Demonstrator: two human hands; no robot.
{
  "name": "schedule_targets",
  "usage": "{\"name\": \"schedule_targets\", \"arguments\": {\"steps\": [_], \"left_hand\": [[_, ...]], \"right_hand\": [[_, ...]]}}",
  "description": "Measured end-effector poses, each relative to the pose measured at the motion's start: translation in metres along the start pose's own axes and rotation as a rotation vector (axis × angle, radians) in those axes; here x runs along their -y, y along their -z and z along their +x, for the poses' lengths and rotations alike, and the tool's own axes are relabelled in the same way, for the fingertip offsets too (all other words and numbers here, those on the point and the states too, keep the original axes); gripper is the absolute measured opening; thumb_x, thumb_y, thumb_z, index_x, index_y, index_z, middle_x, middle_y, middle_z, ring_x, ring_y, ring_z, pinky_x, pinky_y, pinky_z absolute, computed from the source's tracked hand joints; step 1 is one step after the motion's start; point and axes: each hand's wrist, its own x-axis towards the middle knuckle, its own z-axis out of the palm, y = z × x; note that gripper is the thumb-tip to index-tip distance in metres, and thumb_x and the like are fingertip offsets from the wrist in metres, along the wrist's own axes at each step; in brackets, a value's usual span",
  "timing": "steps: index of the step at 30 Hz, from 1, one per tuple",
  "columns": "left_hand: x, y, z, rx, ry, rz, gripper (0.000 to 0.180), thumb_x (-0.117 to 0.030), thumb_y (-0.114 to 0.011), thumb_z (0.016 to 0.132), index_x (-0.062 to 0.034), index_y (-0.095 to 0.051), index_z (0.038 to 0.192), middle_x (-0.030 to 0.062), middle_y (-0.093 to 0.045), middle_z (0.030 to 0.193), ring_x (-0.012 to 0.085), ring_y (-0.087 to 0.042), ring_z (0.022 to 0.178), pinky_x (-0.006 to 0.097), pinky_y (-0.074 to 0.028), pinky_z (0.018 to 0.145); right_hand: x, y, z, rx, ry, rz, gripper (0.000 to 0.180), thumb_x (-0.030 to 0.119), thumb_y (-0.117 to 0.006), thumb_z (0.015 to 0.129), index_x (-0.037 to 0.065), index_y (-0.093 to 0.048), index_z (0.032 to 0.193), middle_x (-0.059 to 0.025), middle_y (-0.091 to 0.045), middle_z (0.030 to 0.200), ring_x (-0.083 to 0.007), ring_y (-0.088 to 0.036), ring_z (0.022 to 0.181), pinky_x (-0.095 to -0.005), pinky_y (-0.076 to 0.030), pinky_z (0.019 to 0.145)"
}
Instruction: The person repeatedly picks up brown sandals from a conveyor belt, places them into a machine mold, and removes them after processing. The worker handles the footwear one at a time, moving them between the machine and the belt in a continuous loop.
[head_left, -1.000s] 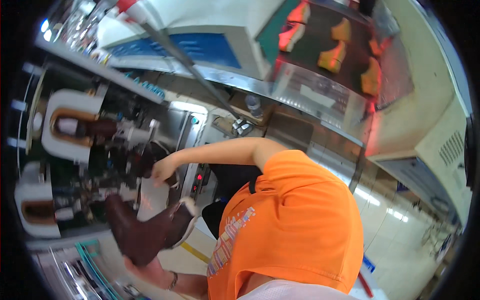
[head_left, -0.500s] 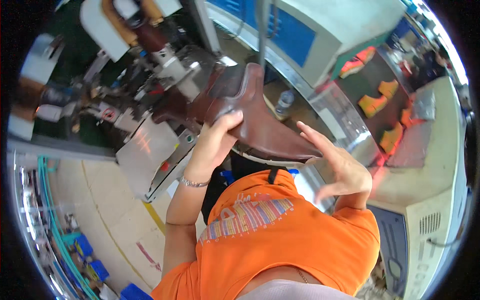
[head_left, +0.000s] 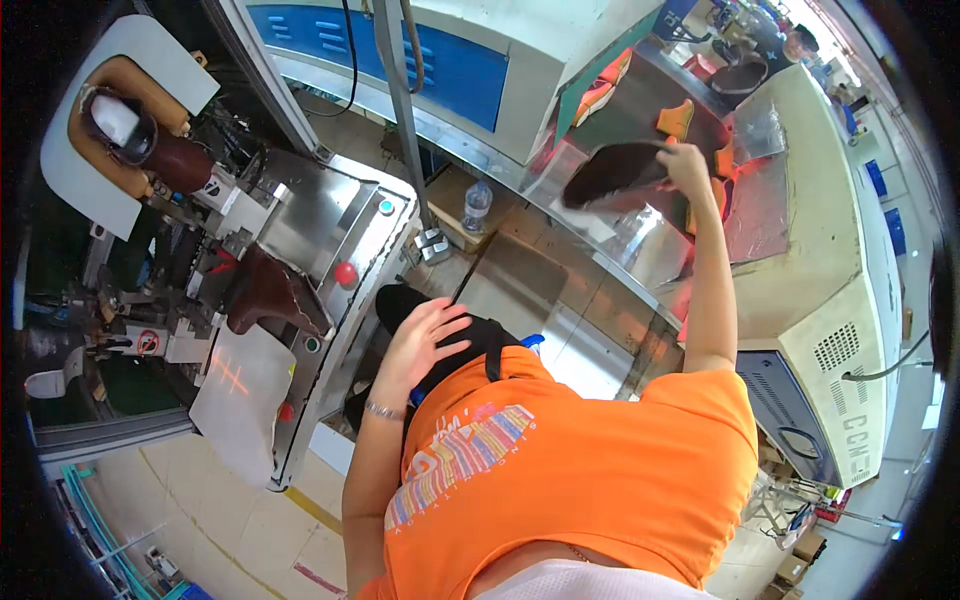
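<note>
The right hand grasps one dark brown leather boot upper over the conveyor's steel tray. The left hand hangs released, fingers spread. Two more brown boots sit on the machine: one clamped, one farther back.

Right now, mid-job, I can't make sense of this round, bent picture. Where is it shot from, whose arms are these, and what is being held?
The picture comes from a fisheye camera on the person's head, looking down, so straight edges bend near the rim. The orange shirt and both arms belong to the wearer. The right hand is stretched out, holding a dark brown shoe piece over the shiny metal conveyor, where orange pieces lie under reddish light. The left hand is open and holds nothing, near the metal machine. On that machine sits a brown boot, beside a round red button. A water bottle stands further back.
</note>
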Motion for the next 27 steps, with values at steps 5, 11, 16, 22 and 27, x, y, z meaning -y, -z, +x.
{"name": "schedule_targets", "arguments": {"steps": [5, 11, 16, 22, 27], "left_hand": [[-0.006, 0.034, -0.032, -0.167, -0.141, -0.109, 0.027, -0.021, -0.043, 0.090, -0.0068, -0.043, 0.114, 0.0161, -0.049, 0.119, 0.0252, -0.051, 0.106, 0.044, -0.046, 0.084], [0.014, 0.054, -0.053, -0.296, -0.165, -0.179, 0.019, -0.022, -0.042, 0.091, -0.0075, -0.050, 0.101, 0.0119, -0.054, 0.111, 0.0221, -0.053, 0.103, 0.042, -0.047, 0.083], [0.040, 0.079, -0.089, -0.479, -0.195, -0.175, 0.024, -0.030, -0.044, 0.091, -0.0097, -0.053, 0.083, 0.0023, -0.054, 0.070, 0.0189, -0.060, 0.081, 0.038, -0.048, 0.073], [0.016, 0.096, -0.115, -0.528, -0.519, -0.371, 0.030, -0.036, -0.046, 0.090, -0.0117, -0.049, 0.073, -0.0015, -0.048, 0.063, 0.0153, -0.056, 0.071, 0.034, -0.045, 0.073], [-0.024, 0.085, -0.110, -0.892, -0.742, -0.182, 0.021, -0.021, -0.049, 0.087, -0.0060, -0.051, 0.101, 0.0083, -0.057, 0.099, 0.0184, -0.054, 0.097, 0.037, -0.044, 0.083]], "right_hand": [[-0.067, 0.001, 0.099, -0.286, 0.261, -0.325, 0.037, 0.035, -0.056, 0.080, 0.000, -0.061, 0.090, -0.0108, -0.060, 0.066, -0.0212, -0.061, 0.054, -0.0371, -0.046, 0.046], [-0.089, -0.125, 0.071, 0.415, -0.024, -0.239, 0.046, 0.043, -0.059, 0.074, 0.000, -0.058, 0.089, -0.0088, -0.058, 0.065, -0.0148, -0.059, 0.054, -0.0273, -0.045, 0.041], [-0.050, -0.196, -0.019, 0.801, 0.009, -0.190, 0.034, 0.031, -0.056, 0.081, 0.005, -0.058, 0.103, -0.0029, -0.061, 0.081, -0.0104, -0.059, 0.066, -0.0223, -0.045, 0.051], [0.056, -0.242, -0.070, 1.028, 0.185, 0.394, 0.030, 0.026, -0.057, 0.083, 0.005, -0.058, 0.105, -0.0022, -0.061, 0.094, -0.0085, -0.055, 0.079, -0.0222, -0.044, 0.067], [0.217, -0.309, -0.128, 1.187, 0.279, 0.787, 0.039, 0.027, -0.055, 0.085, -0.003, -0.052, 0.111, -0.0113, -0.058, 0.104, -0.0180, -0.055, 0.098, -0.0295, -0.045, 0.084]]}}
